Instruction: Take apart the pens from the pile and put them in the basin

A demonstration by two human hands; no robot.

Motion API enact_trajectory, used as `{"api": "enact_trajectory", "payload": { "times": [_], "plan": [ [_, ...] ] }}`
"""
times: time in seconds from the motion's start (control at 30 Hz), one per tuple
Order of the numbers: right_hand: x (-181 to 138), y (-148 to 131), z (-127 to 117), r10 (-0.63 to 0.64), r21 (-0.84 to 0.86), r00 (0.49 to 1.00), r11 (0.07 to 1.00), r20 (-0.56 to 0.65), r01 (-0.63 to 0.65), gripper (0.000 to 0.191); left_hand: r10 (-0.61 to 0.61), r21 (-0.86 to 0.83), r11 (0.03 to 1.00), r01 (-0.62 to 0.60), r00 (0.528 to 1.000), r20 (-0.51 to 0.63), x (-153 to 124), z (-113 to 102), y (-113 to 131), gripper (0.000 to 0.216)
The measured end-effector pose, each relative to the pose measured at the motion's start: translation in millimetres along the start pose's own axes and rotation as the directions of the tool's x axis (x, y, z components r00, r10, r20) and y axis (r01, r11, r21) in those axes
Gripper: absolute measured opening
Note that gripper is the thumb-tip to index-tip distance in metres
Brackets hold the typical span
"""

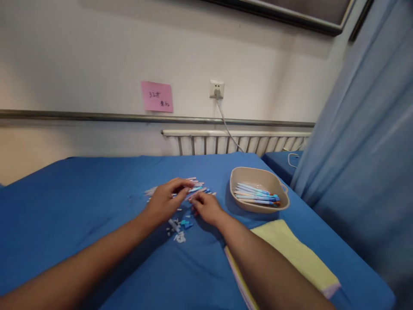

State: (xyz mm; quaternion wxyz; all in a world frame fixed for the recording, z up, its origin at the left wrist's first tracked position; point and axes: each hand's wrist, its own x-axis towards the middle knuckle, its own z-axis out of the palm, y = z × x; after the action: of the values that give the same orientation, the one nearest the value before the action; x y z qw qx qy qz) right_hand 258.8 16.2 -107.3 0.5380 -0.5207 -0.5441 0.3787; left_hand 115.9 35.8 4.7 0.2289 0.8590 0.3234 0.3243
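Observation:
My left hand (166, 200) is over a loose pile of slim pen parts (196, 183), its thumb and fingers curled toward each other. What its fingertips hold is too small and blurred to name. Close beside it, my right hand (208, 209) has its fingers bent in a pinch, and a bit of orange-red shows under them. Whatever is in that pinch is hidden. Nearer to me lie small white pieces (180, 237) and small blue pieces (186, 224) on the blue sheet (122, 262).
A beige basin (258, 172) holding several blue-and-white pens (254, 196) stands right of my hands. A yellow cloth (297, 252) lies partly under my right forearm. Behind are a bed rail (235, 133) and a plugged-in cord (224, 118). A blue curtain (364, 142) hangs at right.

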Motion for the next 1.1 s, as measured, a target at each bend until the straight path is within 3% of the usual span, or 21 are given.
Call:
{"api": "enact_trajectory", "payload": {
  "times": [0.1,0.2,0.3,0.43,0.57,0.63,0.73,0.83,0.93,1.1],
  "plan": [
    [-1,1,4,0.002,0.028,1.0,1.0,-0.015,-0.001,0.019,-0.33,-0.031,0.944,0.329,0.93,-0.162,-53,-29,-54,0.029],
    [-7,1,0,-0.016,0.032,1.0,0.999,-0.007,0.016,0.02,-0.46,-0.142,0.886,0.441,0.875,-0.154,-82,-37,-86,0.032],
    [-14,0,-2,-0.04,-0.026,0.999,0.999,0.01,0.041,0.02,-0.407,-0.192,0.906,0.377,0.902,-0.147,-88,-34,-94,0.031],
    [-21,-1,-4,-0.018,-0.118,0.999,0.993,0.039,0.022,0.019,-0.345,-0.192,0.92,0.342,0.938,0.022,-85,-29,-94,0.024],
    [-26,-7,-4,-0.014,-0.18,0.998,0.983,0.067,0.026,0.017,-0.308,-0.197,0.927,0.319,0.948,0.083,-87,-25,-98,0.021],
    [-31,-14,-2,-0.06,-0.232,0.995,0.969,0.085,0.079,0.014,-0.299,-0.195,0.93,0.311,0.95,0.089,-88,-23,-99,0.021],
    [-41,-30,5,-0.213,-0.356,0.957,0.894,0.199,0.273,0.015,-0.272,-0.184,0.943,0.277,0.961,0.053,-88,-23,-101,0.021],
    [-52,-45,13,-0.297,-0.422,0.872,0.784,0.389,0.456,0.025,-0.207,-0.091,0.974,0.207,0.978,0.009,-88,-25,-101,0.023],
    [-58,-51,19,-0.242,-0.475,0.819,0.715,0.521,0.513,0.029,-0.122,0.07,0.99,0.123,0.992,-0.006,-86,-28,-100,0.025],
    [-58,-48,21,-0.216,-0.522,0.833,0.691,0.51,0.499,0.02,-0.059,0.236,0.971,0.032,0.993,0.107,-85,-30,-97,0.029]
  ]
}}
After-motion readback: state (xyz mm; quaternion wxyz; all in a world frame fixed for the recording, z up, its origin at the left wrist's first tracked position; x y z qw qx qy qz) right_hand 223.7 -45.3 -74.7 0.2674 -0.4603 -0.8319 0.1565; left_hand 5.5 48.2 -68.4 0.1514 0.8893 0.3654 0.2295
